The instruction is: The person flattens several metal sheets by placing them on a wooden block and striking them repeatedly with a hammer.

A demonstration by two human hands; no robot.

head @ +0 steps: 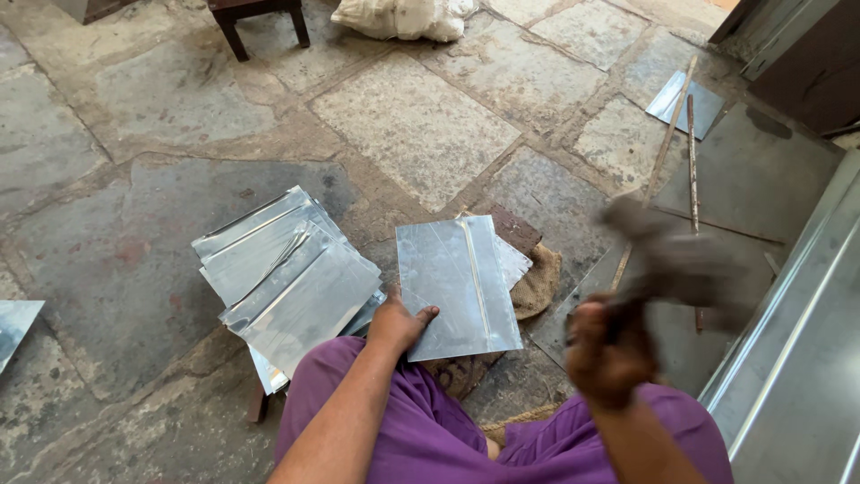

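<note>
Head view: my left hand flat, fingers spread, pinning sheet on block. My right hand fisted on mallet, raised, blurred. Hammering seam; next blow needs square aim on ridge. Stack left, rods beyond.

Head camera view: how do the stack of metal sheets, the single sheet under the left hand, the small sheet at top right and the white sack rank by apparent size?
1. Stack of metal sheets
2. Single sheet under the left hand
3. White sack, cut off by the frame, so unsure
4. Small sheet, farther away
</note>
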